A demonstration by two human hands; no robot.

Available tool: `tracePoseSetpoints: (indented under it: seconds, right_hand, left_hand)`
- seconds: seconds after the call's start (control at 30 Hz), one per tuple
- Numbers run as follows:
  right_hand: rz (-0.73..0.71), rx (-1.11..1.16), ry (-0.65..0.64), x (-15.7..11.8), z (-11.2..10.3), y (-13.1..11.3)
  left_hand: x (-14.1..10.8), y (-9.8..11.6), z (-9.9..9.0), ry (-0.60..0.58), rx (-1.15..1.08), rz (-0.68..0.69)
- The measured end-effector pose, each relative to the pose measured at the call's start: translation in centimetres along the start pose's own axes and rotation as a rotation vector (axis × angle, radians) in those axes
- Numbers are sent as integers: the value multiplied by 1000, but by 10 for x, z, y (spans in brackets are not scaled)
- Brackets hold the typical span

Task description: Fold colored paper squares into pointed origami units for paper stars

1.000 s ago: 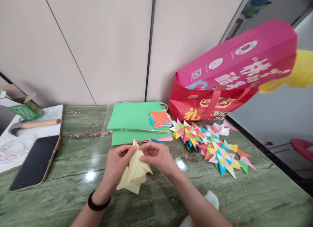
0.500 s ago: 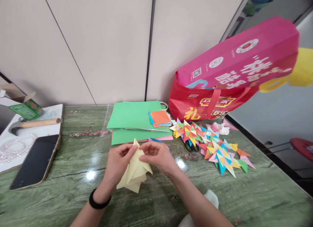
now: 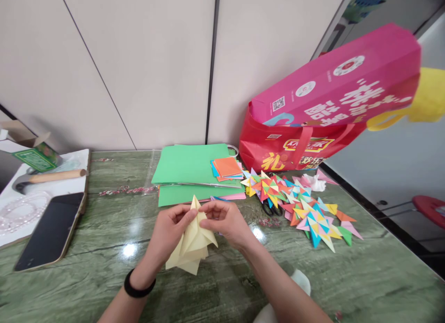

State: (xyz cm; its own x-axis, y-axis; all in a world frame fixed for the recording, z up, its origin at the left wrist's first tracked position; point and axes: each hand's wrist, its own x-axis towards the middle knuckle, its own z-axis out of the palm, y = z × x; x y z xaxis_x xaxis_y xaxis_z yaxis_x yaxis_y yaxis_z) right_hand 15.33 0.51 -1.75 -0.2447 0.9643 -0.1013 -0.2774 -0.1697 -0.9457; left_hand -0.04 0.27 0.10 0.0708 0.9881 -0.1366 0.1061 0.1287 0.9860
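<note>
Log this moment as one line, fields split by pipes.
left hand: pinching pale-yellow folded paper | right hand: pinching same paper | beyond: green sheets | to right: multicolored paper stars

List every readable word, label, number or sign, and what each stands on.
"礼": red bag, yellow print.
"欢乐": red bag, lower right.
Red bag's logo: too blurred.
Pink bag: white characters too blurred; round labels and QR code too small.
Green box: print too small.

The left hand [image 3: 170, 230] and right hand [image 3: 229, 222] pinch a folded pale-yellow paper [image 3: 195, 237] over the green bench [image 3: 104, 293]. Beyond lie green sheets [image 3: 187, 163] (small squares [image 3: 227, 167] on top, orange uppermost); rightward, multicoloured folded stars [image 3: 318, 220].
</note>
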Motion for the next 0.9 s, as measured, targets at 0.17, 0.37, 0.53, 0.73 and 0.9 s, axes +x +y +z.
tracePoseSetpoints:
  seconds: [0.17, 0.37, 0.53, 0.73, 0.9]
  right_hand:
    - [-7, 7, 34, 2, -2, 0]
    - [-29, 12, 54, 3, -4, 2]
    - [-24, 11, 43, 3, -4, 1]
    - [-28, -7, 43, 3, -4, 1]
    - [-17, -19, 35, 3, -4, 2]
  left_hand:
    - [-2, 4, -1, -63, -9, -66]
    - [-2, 2, -1, -91, -25, -159]
    - [-1, 0, -1, -81, -72, -186]
    - [-3, 2, -1, -97, -103, -204]
    - [-3, 3, -1, -129, -130, -234]
